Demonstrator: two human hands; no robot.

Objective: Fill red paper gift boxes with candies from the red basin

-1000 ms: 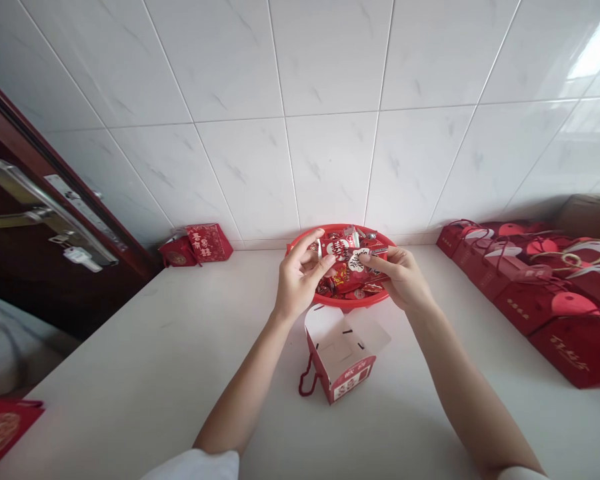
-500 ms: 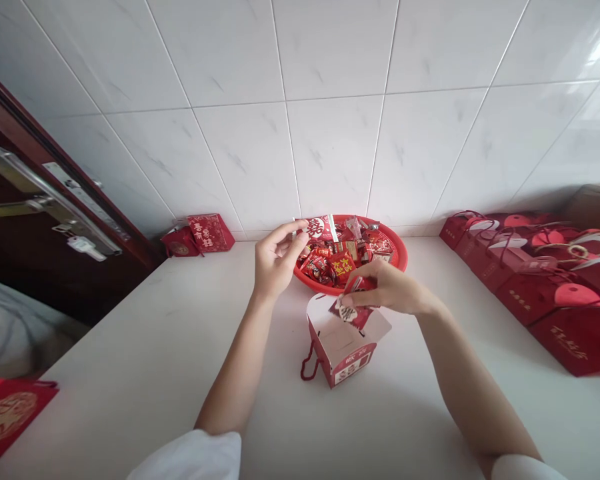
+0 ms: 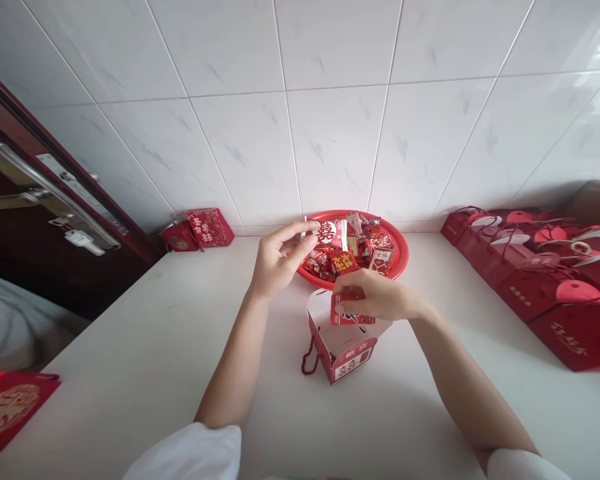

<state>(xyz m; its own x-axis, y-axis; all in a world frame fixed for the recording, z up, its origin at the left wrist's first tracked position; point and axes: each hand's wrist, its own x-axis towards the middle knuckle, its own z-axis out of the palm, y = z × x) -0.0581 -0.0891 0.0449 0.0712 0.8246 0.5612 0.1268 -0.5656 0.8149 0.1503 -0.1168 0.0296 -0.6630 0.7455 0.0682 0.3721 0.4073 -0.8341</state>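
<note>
My left hand (image 3: 283,259) is closed in a pinch on a red-and-white candy packet (image 3: 333,235), held by its left end over the near left part of a red plastic basket (image 3: 403,253). Wrapped sweets (image 3: 344,261) fill that basket. My right hand (image 3: 373,295) grips another red packet (image 3: 353,319) with dark-and-white lettering, above an open gift box (image 3: 357,355). The small red-and-white box stands on the table in front of the basket, flaps up, with a red cord handle (image 3: 309,360) hanging at its left. My right hand and packet hide part of its inside.
Several red gift boxes (image 3: 523,293) with cords line the table's right side. Two small red boxes (image 3: 210,228) stand by the tiled wall at back left. A red bag (image 3: 10,410) lies at the left edge, near a dark door (image 3: 35,247) with keys.
My right hand has shifted slightly left, and its packet has turned from tilted to nearly level above the box. My left hand has moved a little right with its packet.
</note>
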